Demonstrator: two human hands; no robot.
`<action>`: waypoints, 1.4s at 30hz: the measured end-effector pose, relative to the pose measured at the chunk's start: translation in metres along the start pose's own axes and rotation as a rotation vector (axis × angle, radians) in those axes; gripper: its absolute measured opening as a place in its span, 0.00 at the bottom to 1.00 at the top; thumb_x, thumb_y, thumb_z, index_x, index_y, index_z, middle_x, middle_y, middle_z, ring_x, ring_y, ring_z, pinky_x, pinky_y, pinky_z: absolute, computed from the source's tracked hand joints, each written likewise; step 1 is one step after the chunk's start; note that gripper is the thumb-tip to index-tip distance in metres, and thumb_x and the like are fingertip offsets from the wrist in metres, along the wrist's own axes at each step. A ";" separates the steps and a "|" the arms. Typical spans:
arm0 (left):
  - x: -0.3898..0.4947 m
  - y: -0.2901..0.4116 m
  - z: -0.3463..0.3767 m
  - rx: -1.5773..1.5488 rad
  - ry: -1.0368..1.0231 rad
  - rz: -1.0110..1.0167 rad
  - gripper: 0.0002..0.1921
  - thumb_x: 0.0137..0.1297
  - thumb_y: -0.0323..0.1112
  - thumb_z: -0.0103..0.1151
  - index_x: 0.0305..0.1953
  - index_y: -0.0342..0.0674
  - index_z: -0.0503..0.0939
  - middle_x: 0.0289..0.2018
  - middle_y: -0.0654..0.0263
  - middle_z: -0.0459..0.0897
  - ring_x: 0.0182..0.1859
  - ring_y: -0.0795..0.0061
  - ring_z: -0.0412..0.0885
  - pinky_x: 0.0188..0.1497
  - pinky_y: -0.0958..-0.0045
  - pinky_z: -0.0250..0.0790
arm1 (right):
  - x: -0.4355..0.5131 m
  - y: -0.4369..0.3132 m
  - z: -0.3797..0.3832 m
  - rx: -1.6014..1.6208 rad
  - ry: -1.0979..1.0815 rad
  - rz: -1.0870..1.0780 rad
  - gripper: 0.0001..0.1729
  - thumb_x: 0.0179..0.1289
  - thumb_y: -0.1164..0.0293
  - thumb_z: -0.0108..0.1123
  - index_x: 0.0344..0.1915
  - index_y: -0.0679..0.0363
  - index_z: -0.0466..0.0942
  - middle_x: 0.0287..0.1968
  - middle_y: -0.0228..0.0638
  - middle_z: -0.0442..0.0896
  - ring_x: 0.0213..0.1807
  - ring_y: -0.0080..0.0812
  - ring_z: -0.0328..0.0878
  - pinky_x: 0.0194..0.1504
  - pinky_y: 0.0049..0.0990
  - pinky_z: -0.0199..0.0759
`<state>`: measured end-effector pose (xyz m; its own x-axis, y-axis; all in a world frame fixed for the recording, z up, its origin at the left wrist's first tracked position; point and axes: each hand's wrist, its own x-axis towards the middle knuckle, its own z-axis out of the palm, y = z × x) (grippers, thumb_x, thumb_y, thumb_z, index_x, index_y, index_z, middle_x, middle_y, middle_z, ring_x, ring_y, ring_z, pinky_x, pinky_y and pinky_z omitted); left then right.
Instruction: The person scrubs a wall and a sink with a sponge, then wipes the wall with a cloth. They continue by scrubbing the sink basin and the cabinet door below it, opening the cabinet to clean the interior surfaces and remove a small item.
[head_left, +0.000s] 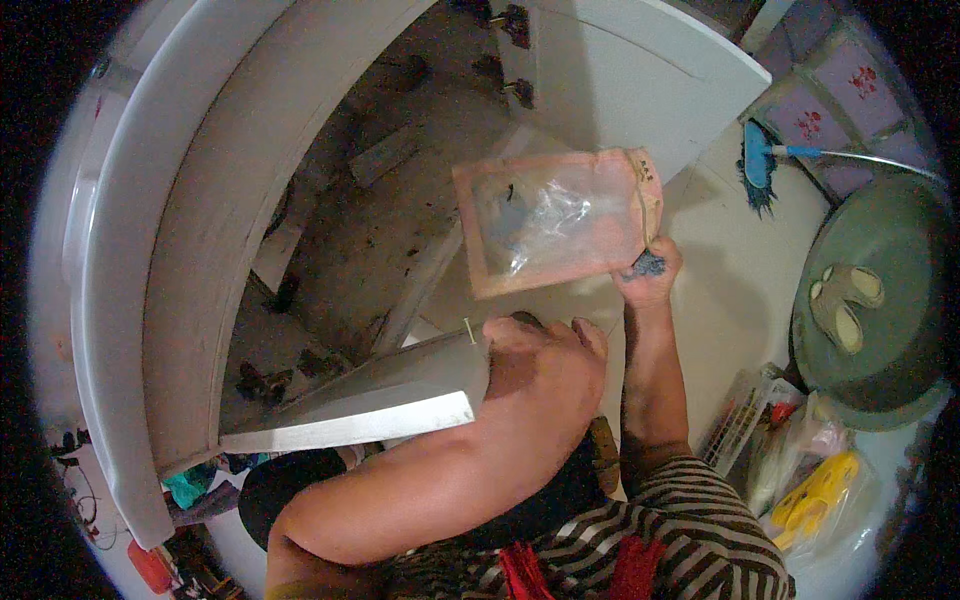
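Observation:
My right hand (649, 274) grips the end of a flat pouch (555, 217) with pinkish borders and a clear, shiny window. A dark bluish, fuzzy-looking patch shows between its fingers, and I cannot tell what it is. My left hand (547, 345) is below the pouch, fingers curled, next to the end of an open white cabinet door (360, 420). Something dark shows at its fingertips; whether it is held is unclear. A thin pale pin or screw (469, 331) sticks up by the door's edge. Dark hinges (519, 93) sit on the other open door (637, 75).
A curved white counter edge (112, 225) overhangs the dirty cabinet interior (360, 195). On the right are a blue brush (757, 154), a green basin (892, 225) holding a pair of shoes (847, 300), a wire rack (739, 420) and yellow clogs (817, 495) in clear plastic.

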<state>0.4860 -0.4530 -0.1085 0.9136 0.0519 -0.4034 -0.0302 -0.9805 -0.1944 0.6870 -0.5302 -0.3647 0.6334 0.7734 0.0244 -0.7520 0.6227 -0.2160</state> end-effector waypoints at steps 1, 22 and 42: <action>0.001 0.003 0.000 -0.027 0.016 -0.001 0.16 0.64 0.36 0.58 0.52 0.39 0.81 0.36 0.61 0.86 0.35 0.61 0.87 0.35 0.56 0.74 | -0.002 -0.006 -0.001 -0.012 -0.025 0.016 0.32 0.54 0.65 0.57 0.61 0.60 0.76 0.47 0.34 0.85 0.36 0.31 0.79 0.26 0.30 0.72; 0.000 -0.033 0.019 0.148 0.253 -0.125 0.16 0.69 0.42 0.58 0.52 0.43 0.76 0.34 0.66 0.79 0.29 0.69 0.84 0.31 0.64 0.76 | -0.029 -0.036 0.074 -0.475 0.016 -0.061 0.38 0.50 0.67 0.66 0.64 0.68 0.74 0.41 0.42 0.88 0.28 0.33 0.85 0.24 0.29 0.81; 0.003 0.003 0.005 -0.140 -0.008 -0.085 0.15 0.67 0.35 0.57 0.51 0.37 0.78 0.41 0.54 0.87 0.40 0.46 0.88 0.40 0.40 0.76 | 0.041 0.034 0.121 -0.566 -0.047 0.015 0.27 0.62 0.68 0.62 0.62 0.59 0.75 0.51 0.33 0.83 0.42 0.27 0.81 0.33 0.28 0.78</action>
<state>0.4863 -0.4548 -0.1150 0.9070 0.1368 -0.3983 0.1046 -0.9893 -0.1016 0.6649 -0.4627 -0.2526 0.6044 0.7946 0.0581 -0.5377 0.4606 -0.7062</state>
